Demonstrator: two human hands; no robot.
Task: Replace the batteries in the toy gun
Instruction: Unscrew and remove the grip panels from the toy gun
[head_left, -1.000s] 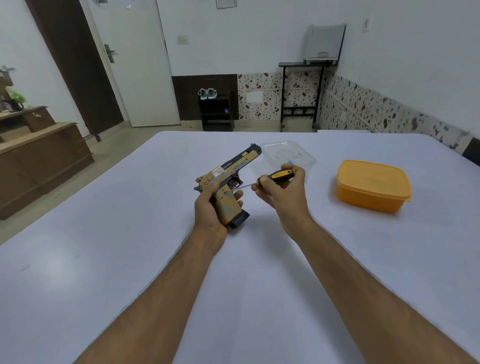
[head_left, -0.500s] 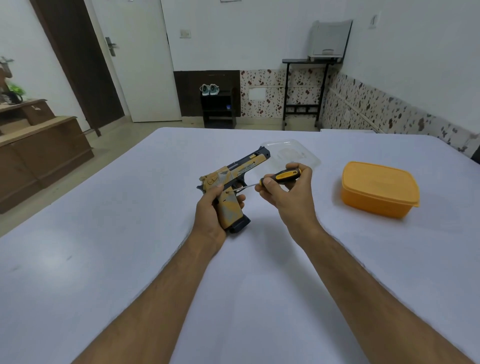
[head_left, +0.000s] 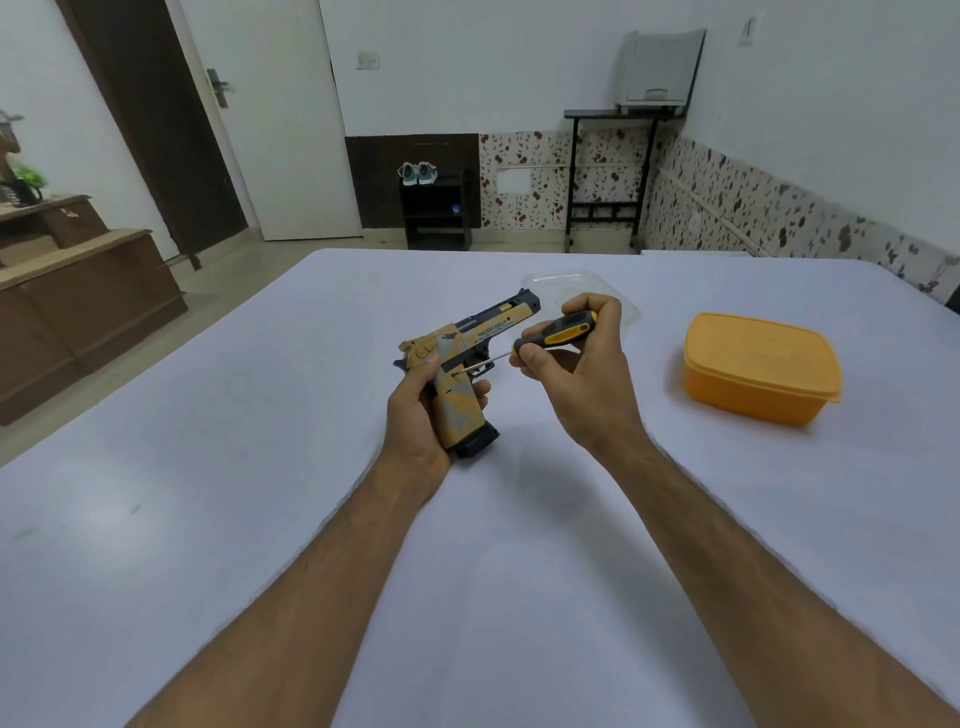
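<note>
Toy gun (head_left: 470, 364) slide reads "DESERT EAGLE"; other txt illegible.

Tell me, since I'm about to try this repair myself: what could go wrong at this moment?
The screwdriver tip meets the toy gun close to the left hand's thumb; a slip could jab it. The gun is held above the table, so a loosened screw may drop and roll off. The right hand's angled grip could strip the screw.

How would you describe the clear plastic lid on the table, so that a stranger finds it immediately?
Start at the white table and find the orange box on its right side. Left of the box and farther from the person, behind the right hand, lies the clear lid. It alone is transparent and flat.
</note>
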